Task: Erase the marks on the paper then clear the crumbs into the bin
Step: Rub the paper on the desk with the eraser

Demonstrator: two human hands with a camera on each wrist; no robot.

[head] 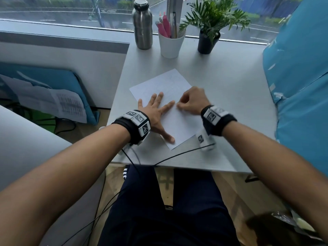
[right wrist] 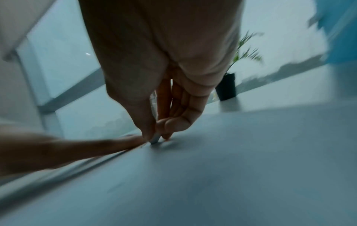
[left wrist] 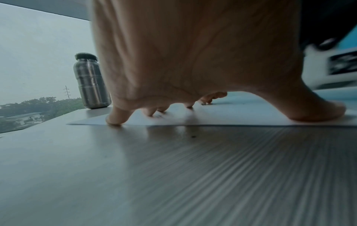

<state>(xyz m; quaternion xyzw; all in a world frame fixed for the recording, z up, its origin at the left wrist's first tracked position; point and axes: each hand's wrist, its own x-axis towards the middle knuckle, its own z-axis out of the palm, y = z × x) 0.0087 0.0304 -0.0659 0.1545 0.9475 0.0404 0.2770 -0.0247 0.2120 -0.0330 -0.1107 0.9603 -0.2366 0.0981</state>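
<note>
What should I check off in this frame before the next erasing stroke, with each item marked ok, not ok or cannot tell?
1. Paper pinned flat: ok, the left hand lies spread on it, fingertips pressing down.
2. Eraser held: ok, the right hand pinches a small grey piece, its tip on the sheet.
3. Stroke path free of the left hand: not ok, its index finger lies right beside the eraser.
4. Marks left to erase: cannot tell, only faint lines show on the far half.
5. Crumbs gathered: cannot tell, a few dark specks near the fingers, too blurred.
6. Bin within reach: cannot tell, none clearly in view.
</note>
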